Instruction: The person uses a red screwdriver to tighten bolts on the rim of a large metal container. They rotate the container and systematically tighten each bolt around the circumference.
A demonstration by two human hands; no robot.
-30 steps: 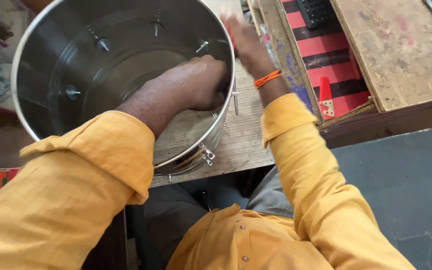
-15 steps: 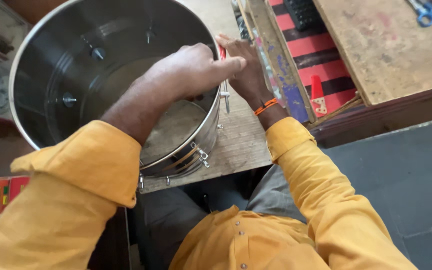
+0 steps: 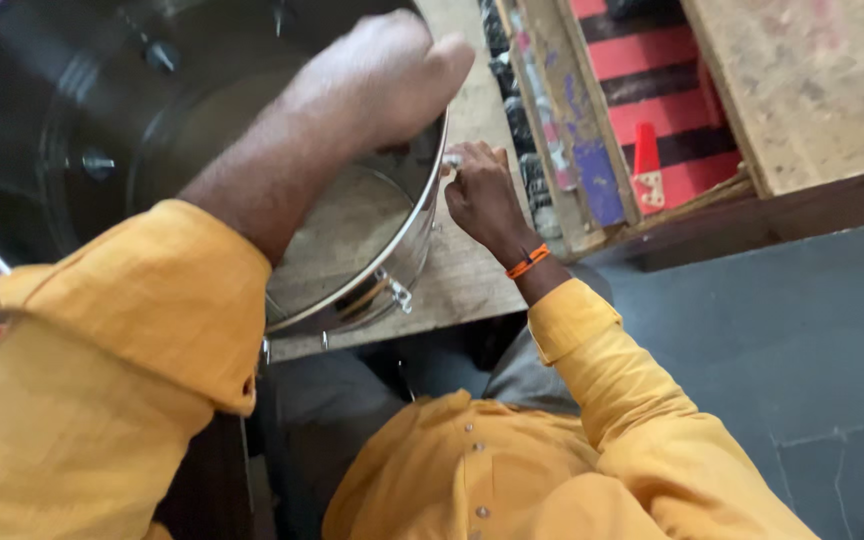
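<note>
A large shiny steel drum [image 3: 420,235] stands open on a wooden bench [image 3: 462,280]. My left hand [image 3: 382,80] reaches into it in a yellow sleeve, its knuckles up at the right side of the rim. The fingers curl down against the inner wall, and what they hold is hidden. My right hand [image 3: 482,195], with an orange band at the wrist, is outside the drum at the same spot. Its fingertips pinch a small metal fitting [image 3: 449,160] on the drum's wall just below the rim.
Several bolts [image 3: 97,163] stick through the drum's wall, and a small clasp [image 3: 398,296] hangs low on its outside. To the right lie a paint-stained wooden strip [image 3: 572,150], a red-and-black striped board [image 3: 672,110] and a plain wooden board [image 3: 802,90]. Grey floor [image 3: 782,350] lies below.
My left hand has come up from deep in the drum to its right rim. My right hand has moved from beyond the drum to the outer wall beside the left hand.
</note>
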